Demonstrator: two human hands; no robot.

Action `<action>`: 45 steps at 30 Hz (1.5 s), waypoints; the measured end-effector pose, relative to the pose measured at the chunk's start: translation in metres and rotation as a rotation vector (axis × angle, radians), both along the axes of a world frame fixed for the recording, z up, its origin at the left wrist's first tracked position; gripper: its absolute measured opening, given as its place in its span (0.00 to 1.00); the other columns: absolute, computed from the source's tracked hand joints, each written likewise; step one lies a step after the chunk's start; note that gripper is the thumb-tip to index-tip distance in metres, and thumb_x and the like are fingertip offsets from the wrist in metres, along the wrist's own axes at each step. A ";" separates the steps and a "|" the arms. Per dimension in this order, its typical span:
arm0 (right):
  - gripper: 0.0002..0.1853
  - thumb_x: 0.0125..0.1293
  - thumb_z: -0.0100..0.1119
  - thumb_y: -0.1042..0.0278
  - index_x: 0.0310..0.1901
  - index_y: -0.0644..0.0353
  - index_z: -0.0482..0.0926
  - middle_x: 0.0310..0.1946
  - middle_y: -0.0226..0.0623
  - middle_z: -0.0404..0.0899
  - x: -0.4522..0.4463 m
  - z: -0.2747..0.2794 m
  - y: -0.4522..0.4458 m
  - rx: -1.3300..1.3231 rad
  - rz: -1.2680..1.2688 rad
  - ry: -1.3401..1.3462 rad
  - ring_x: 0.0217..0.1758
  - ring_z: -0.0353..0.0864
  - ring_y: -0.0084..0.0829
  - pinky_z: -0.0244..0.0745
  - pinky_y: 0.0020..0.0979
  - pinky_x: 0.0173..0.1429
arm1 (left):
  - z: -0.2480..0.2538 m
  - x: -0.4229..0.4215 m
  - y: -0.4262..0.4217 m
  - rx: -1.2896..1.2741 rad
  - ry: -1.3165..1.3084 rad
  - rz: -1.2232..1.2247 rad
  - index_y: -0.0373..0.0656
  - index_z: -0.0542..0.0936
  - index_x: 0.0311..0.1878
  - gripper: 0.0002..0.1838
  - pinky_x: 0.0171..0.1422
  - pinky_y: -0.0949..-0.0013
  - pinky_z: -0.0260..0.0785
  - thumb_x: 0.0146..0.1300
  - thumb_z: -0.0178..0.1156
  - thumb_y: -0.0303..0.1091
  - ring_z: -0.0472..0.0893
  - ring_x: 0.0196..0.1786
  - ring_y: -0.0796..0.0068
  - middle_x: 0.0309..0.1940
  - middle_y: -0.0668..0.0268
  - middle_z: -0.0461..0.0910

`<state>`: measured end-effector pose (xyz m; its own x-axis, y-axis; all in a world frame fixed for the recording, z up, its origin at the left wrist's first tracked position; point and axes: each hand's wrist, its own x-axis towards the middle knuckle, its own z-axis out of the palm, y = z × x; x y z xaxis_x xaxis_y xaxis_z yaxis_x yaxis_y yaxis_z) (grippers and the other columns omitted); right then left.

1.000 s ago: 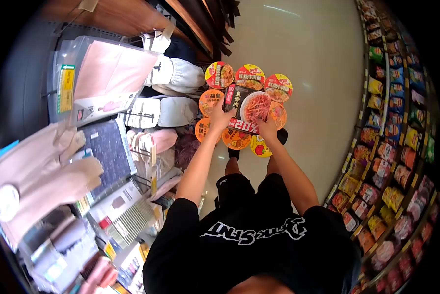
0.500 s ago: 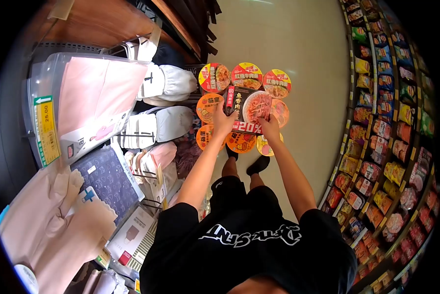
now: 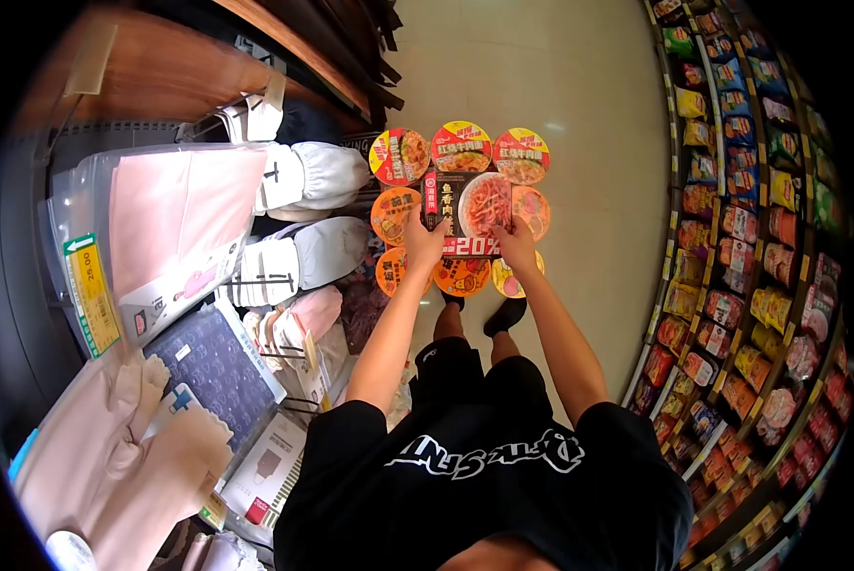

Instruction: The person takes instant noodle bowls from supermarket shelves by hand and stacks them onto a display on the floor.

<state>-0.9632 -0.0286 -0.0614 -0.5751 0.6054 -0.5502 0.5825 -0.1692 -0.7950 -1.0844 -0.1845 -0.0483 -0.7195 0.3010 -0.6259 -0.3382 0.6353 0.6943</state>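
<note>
Between my two hands is a dark instant meal box [image 3: 485,206] with a picture of a red dish and "20%" printed along its lower edge. My left hand [image 3: 425,240] grips its left side, and my right hand [image 3: 517,243] grips its lower right corner. Beneath and around the box are several round instant noodle cups. A red-and-yellow noodle cup [image 3: 461,145] shows in the row beyond it. An orange noodle cup [image 3: 394,215] sits by my left hand, and a yellow noodle cup [image 3: 516,278] is partly covered by my right hand. What supports the cups is hidden.
On the left, a display rack holds white caps [image 3: 324,175], a pink packaged textile [image 3: 175,224] and a dark blue package [image 3: 219,366]. Shelves of bagged snacks [image 3: 731,247] line the right. Pale floor [image 3: 598,200] runs down the aisle between them.
The meal box, held in both hands, has shifted slightly left and sits straighter over the cups. The cups and surroundings have also shifted a little in view.
</note>
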 end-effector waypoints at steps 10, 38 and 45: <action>0.17 0.62 0.58 0.68 0.51 0.67 0.75 0.36 0.35 0.80 0.000 0.005 0.000 0.018 0.028 -0.007 0.36 0.78 0.25 0.72 0.28 0.43 | 0.010 0.001 0.003 0.047 0.036 0.089 0.39 0.71 0.53 0.19 0.44 0.59 0.73 0.61 0.64 0.30 0.82 0.40 0.64 0.41 0.60 0.79; 0.27 0.61 0.61 0.64 0.59 0.70 0.70 0.56 0.49 0.75 0.060 0.061 0.010 0.036 -0.113 -0.070 0.55 0.77 0.37 0.72 0.32 0.56 | 0.011 0.036 -0.011 -0.069 0.388 0.119 0.34 0.68 0.55 0.26 0.55 0.52 0.65 0.61 0.65 0.39 0.74 0.49 0.56 0.47 0.54 0.73; 0.19 0.60 0.61 0.64 0.50 0.66 0.76 0.41 0.40 0.81 0.146 0.074 0.042 -0.087 -0.177 -0.077 0.45 0.79 0.32 0.73 0.30 0.49 | 0.049 0.095 0.025 -0.001 0.895 0.105 0.34 0.68 0.55 0.25 0.62 0.49 0.59 0.58 0.64 0.35 0.67 0.57 0.45 0.51 0.47 0.69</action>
